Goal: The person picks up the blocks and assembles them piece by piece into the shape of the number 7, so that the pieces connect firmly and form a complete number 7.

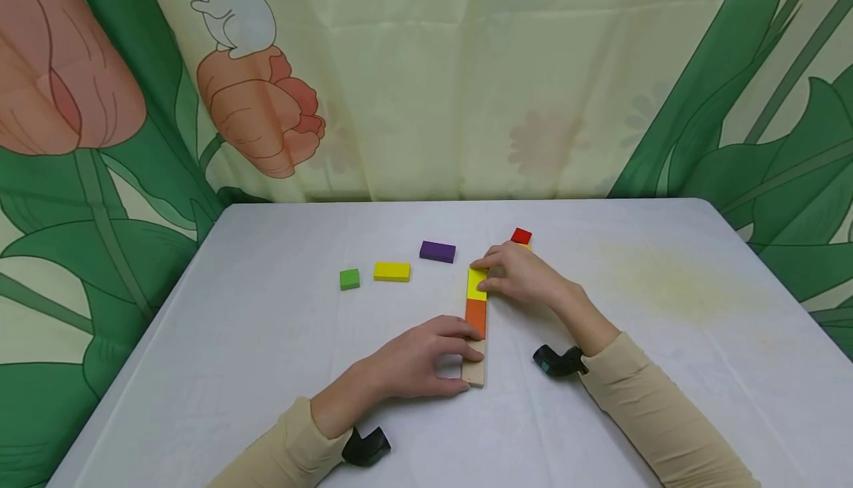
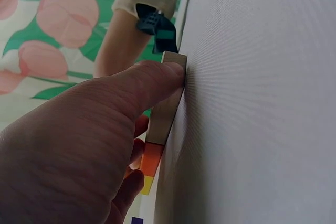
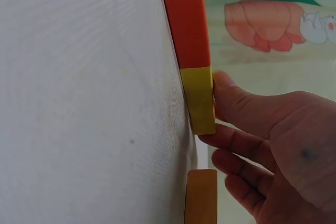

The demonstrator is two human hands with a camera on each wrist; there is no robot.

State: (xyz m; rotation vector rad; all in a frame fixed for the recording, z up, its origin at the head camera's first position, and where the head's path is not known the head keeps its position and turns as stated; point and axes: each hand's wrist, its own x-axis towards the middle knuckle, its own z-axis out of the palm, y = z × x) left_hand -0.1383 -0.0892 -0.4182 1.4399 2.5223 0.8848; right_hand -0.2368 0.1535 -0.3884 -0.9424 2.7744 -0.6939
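A straight row of blocks lies on the white table, running away from me. Nearest is a plain wooden block (image 1: 474, 374), then an orange block (image 1: 476, 316), then a yellow block (image 1: 476, 286) at the far end, their ends meeting. My left hand (image 1: 416, 358) holds the wooden block, thumb at its near end and fingertips farther along it. With thumb and index finger my right hand (image 1: 526, 275) pinches the yellow block; the index fingertip is at its far end in the right wrist view. Other fingers of that hand curl loosely beside it.
Left of the row lie a green block (image 1: 349, 279), a second yellow block (image 1: 392, 272) and a purple block (image 1: 437, 252). Behind the right hand are a red block (image 1: 522, 235) and a light orange block (image 3: 201, 198), mostly hidden in the head view. A patterned curtain (image 1: 426, 103) hangs behind the table.
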